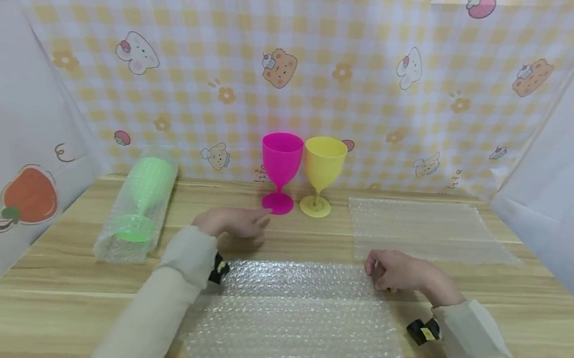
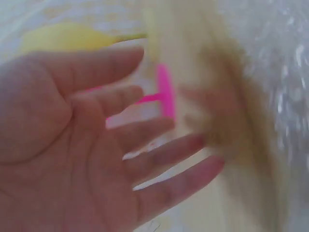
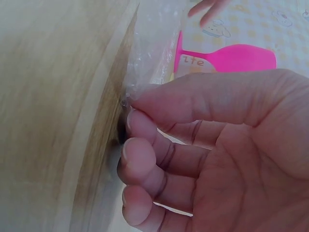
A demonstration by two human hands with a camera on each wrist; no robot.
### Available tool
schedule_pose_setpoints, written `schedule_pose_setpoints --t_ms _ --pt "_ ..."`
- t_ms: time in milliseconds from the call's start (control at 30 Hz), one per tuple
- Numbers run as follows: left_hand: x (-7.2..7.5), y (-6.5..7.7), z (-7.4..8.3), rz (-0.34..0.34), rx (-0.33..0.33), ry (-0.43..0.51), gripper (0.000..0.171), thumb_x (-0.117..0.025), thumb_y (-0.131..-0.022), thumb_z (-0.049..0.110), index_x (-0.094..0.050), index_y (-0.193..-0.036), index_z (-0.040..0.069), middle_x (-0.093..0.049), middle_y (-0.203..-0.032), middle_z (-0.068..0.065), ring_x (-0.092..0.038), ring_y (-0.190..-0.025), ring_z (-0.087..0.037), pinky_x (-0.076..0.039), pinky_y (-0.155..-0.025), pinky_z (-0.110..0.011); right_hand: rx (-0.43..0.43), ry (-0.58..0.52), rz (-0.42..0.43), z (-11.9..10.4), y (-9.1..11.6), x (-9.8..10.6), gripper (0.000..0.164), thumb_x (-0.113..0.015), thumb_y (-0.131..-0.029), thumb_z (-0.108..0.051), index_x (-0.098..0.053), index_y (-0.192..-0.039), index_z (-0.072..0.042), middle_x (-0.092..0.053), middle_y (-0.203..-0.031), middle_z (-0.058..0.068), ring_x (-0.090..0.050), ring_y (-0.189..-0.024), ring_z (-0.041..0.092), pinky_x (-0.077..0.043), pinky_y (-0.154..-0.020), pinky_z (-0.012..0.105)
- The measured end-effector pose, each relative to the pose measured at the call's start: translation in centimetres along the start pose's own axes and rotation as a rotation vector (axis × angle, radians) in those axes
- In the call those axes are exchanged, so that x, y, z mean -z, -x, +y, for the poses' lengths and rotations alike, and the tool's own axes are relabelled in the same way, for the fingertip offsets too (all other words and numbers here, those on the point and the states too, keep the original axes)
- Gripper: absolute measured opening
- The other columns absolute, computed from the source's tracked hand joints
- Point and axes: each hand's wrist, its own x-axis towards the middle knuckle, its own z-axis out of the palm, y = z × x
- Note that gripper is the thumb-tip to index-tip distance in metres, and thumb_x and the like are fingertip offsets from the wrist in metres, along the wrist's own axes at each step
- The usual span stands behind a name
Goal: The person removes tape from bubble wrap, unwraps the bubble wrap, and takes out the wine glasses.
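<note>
My right hand (image 1: 398, 269) pinches the far right corner of a bubble wrap sheet (image 1: 293, 326) between thumb and index finger; the right wrist view shows the pinched plastic edge (image 3: 137, 77). The sheet lies flat on the table in front of me. Past its far left edge, my left hand (image 1: 239, 223) hovers with spread fingers (image 2: 169, 159) and holds nothing. Just beyond that hand stands a pink plastic goblet (image 1: 283, 159), upright. A yellow goblet (image 1: 324, 160) stands upright close to its right side.
At the back left lies a green goblet (image 1: 146, 186) wrapped in bubble wrap. Another flat sheet of bubble wrap (image 1: 425, 228) is at the right rear of the wooden table (image 1: 36, 308). A checked cloth (image 1: 230, 49) hangs behind the goblets.
</note>
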Motion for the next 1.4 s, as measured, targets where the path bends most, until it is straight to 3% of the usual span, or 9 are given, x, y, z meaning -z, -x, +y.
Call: schedule_pose_setpoints --t_ms 67,200,333,533,667,867,1100,1267,1400 --pt "0.3 1.7 -0.7 -0.016 -0.03 0.038 0.058 -0.036 -0.1 0.029 -0.015 -0.148 0.005 -0.02 -0.153 -0.017 -0.02 -0.14 -0.036 -0.016 -0.114 -0.049 -0.004 0.004 0.001 -0.2 -0.1 -0.1 0.025 -0.058 -0.074 0.01 -0.052 -0.094 -0.004 -0.045 -0.068 0.002 -0.044 -0.056 0.014 -0.039 -0.051 0.023" --pt "0.4 5.4 -2.1 -0.016 -0.019 0.058 0.057 -0.047 -0.096 0.033 -0.034 -0.14 0.001 -0.04 -0.142 -0.022 -0.037 -0.13 -0.041 -0.031 -0.107 -0.054 -0.016 0.008 0.005 -0.3 -0.2 -0.1 0.025 -0.057 -0.073 0.01 -0.052 -0.093 -0.004 -0.045 -0.068 0.002 -0.045 -0.056 0.015 -0.04 -0.051 0.024" --pt "0.4 7.3 -3.6 -0.039 0.02 0.114 0.048 -0.06 -0.089 0.029 -0.049 -0.125 -0.001 -0.053 -0.124 -0.019 -0.05 -0.114 -0.034 -0.044 -0.094 -0.047 -0.025 0.013 0.008 -0.3 -0.2 -0.1 0.025 -0.057 -0.073 0.009 -0.052 -0.093 -0.004 -0.048 -0.069 0.003 -0.046 -0.055 0.015 -0.039 -0.05 0.024" --pt "-0.1 7.5 -5.0 -0.106 0.11 0.22 0.029 -0.069 -0.081 0.02 -0.056 -0.1 0.003 -0.057 -0.09 -0.004 -0.054 -0.079 -0.014 -0.045 -0.069 -0.025 -0.001 0.004 -0.004 0.2 -0.1 0.1 0.024 -0.058 -0.074 0.007 -0.051 -0.094 -0.004 -0.047 -0.068 0.002 -0.046 -0.055 0.014 -0.039 -0.049 0.023" --pt "-0.3 7.4 -5.3 -0.128 0.111 0.247 0.013 -0.064 -0.084 0.017 -0.058 -0.084 0.006 -0.059 -0.074 0.001 -0.055 -0.068 -0.01 -0.046 -0.063 -0.022 0.008 -0.005 -0.01 0.4 -0.1 0.1 0.023 -0.058 -0.075 0.007 -0.051 -0.094 -0.003 -0.046 -0.067 0.002 -0.046 -0.054 0.014 -0.038 -0.049 0.022" --pt "-0.1 7.9 -6.0 -0.092 0.053 0.301 0.015 -0.062 -0.087 0.018 -0.062 -0.085 0.003 -0.063 -0.076 0.0 -0.057 -0.07 -0.012 -0.05 -0.069 -0.026 0.013 0.004 -0.014 0.3 -0.1 0.2 0.023 -0.059 -0.075 0.006 -0.052 -0.095 -0.004 -0.048 -0.07 0.003 -0.048 -0.056 0.015 -0.04 -0.05 0.023" --pt "0.7 9.0 -6.1 -0.019 -0.049 0.282 0.015 -0.065 -0.085 0.016 -0.064 -0.082 0.001 -0.058 -0.074 0.001 -0.05 -0.071 -0.013 -0.045 -0.072 -0.03 0.071 -0.006 -0.031 0.6 0.2 0.9 0.013 -0.056 -0.089 -0.01 -0.051 -0.098 -0.002 -0.056 -0.069 0.005 -0.052 -0.057 0.015 -0.046 -0.052 0.027" --pt "1.4 9.8 -6.4 -0.004 -0.09 0.294 0.015 -0.065 -0.083 0.013 -0.062 -0.079 -0.001 -0.058 -0.072 0.002 -0.051 -0.069 -0.01 -0.046 -0.073 -0.03 0.026 -0.057 -0.009 0.5 0.5 1.4 0.026 -0.055 -0.093 -0.026 -0.051 -0.093 -0.001 -0.059 -0.066 0.007 -0.055 -0.054 0.016 -0.049 -0.051 0.03" --pt "1.8 10.4 -6.7 0.013 -0.115 0.333 0.017 -0.065 -0.083 0.013 -0.059 -0.076 -0.001 -0.058 -0.074 0.002 -0.052 -0.071 -0.01 -0.046 -0.075 -0.03 0.022 -0.059 -0.047 0.5 0.5 1.5 0.035 -0.054 -0.093 -0.036 -0.056 -0.09 -0.001 -0.061 -0.068 0.007 -0.056 -0.056 0.016 -0.049 -0.052 0.03"
